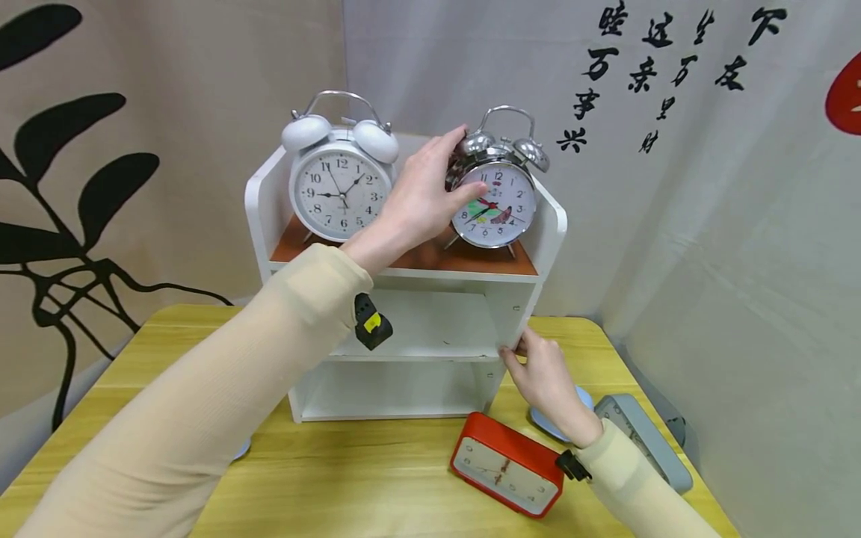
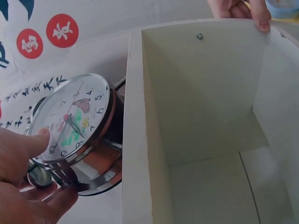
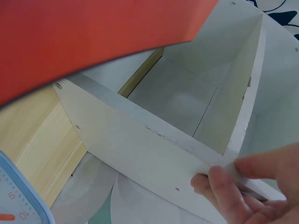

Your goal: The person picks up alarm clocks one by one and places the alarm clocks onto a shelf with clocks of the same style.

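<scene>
On the brown top board of a small white shelf unit (image 1: 464,277) stands a silver twin-bell alarm clock (image 1: 514,213), at the right end. My left hand (image 1: 425,187) grips its left side, thumb across the dial and the other fingers behind the casing, as the left wrist view shows. Left of that hand stands a white twin-bell alarm clock (image 1: 341,190), partly covered by the hand and forearm. Lower down, my right hand (image 1: 548,377) pinches the front edge of the unit's right side panel between thumb and fingers; the right wrist view shows this grip closely.
A red rectangular clock (image 1: 507,463) lies on the wooden table (image 1: 336,478) in front of the unit. Beside my right forearm are a grey clock (image 1: 646,441) and a light-blue clock (image 3: 21,196). Fabric with black lettering hangs behind.
</scene>
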`<state>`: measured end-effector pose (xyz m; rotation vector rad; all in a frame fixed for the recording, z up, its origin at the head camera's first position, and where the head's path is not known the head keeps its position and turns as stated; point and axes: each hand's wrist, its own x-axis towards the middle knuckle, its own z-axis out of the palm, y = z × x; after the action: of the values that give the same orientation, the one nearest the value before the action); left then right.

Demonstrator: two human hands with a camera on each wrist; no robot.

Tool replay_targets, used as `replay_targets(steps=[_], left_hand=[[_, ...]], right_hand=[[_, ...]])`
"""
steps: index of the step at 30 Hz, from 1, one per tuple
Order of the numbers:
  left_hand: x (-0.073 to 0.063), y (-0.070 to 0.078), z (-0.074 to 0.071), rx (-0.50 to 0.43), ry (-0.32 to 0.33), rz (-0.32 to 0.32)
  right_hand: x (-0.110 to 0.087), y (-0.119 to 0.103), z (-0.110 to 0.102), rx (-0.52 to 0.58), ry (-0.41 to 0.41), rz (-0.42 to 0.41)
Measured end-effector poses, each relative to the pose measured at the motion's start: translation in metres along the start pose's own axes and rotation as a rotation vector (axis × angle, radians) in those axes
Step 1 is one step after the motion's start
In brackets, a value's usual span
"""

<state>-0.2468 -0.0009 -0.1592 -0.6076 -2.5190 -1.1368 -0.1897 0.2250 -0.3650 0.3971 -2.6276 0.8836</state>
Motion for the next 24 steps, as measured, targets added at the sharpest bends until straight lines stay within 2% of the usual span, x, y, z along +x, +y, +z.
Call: replay_targets(steps=[19, 21, 24], left_hand=[[-0.0013, 0.0004, -0.0001, -0.003, -0.003, -0.033], [-0.0022, -0.0004, -0.0005, -0.004, 0.014, -0.014], [-0.0045, -0.0009, -0.0012, -0.001, 0.058, 0.061]], right_hand=[[0.0013, -0.0006, 0.0004, 0.002, -0.008, 0.017], [0.0012, -0.0005, 0.0003, 0.003, -0.009, 0.015], [0.0007, -0.0006, 0.0001, 0.003, -0.010, 0.011]])
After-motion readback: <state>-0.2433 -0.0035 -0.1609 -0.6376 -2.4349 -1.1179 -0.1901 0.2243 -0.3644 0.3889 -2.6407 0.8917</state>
